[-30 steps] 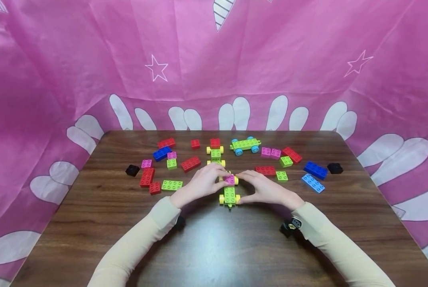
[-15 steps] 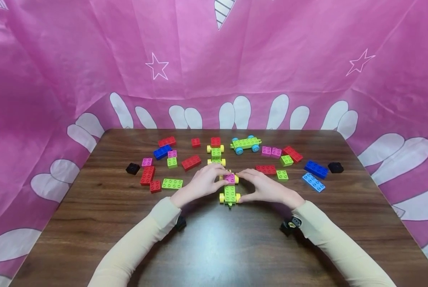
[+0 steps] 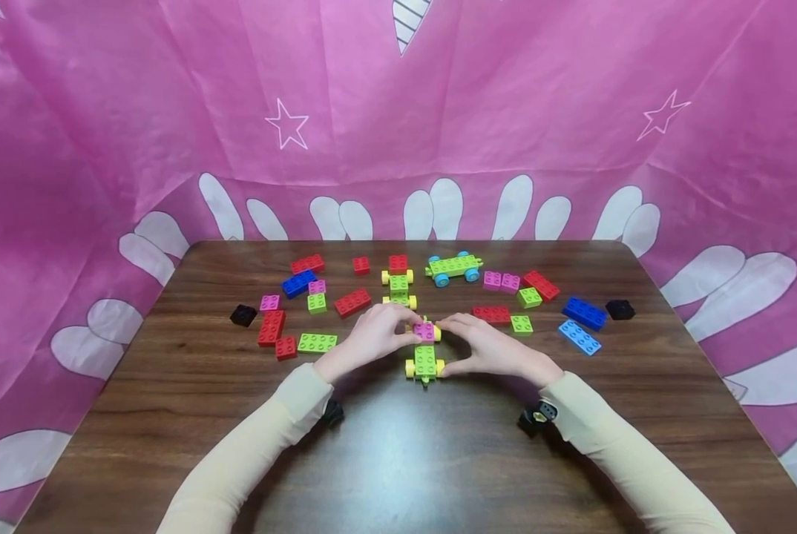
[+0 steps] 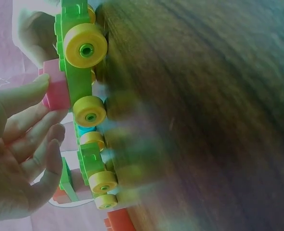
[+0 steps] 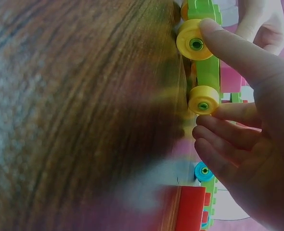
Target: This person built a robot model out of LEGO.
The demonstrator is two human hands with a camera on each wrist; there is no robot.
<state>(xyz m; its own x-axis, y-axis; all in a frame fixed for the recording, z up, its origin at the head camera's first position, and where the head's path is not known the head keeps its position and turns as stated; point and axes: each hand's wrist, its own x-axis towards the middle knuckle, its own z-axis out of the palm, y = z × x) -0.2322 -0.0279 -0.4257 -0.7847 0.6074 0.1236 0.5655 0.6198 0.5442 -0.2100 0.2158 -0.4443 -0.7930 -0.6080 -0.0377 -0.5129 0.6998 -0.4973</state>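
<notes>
A small pink brick [image 3: 424, 331] sits on the far part of a lime-green wheeled base [image 3: 425, 361] with yellow wheels, near the middle of the table. My left hand [image 3: 375, 334] pinches this brick; in the left wrist view the thumb lies on one side of the brick [image 4: 56, 91], the fingers beyond it. My right hand [image 3: 495, 350] steadies the base from the right. In the right wrist view its thumb presses the near yellow wheel [image 5: 195, 41] and the index finger touches the other wheel [image 5: 203, 100]. The remaining fingers are loosely bent.
Just beyond stands another green base with yellow wheels [image 3: 398, 283], a red brick [image 3: 398, 262] at its far end. A green base with blue wheels [image 3: 453, 267] is behind. Loose bricks lie on both sides, such as a red one [image 3: 490, 315] and a lime one [image 3: 317, 343].
The head view has shifted slightly. More of the pink brick's top shows beside the left fingertips; both hands otherwise keep their places.
</notes>
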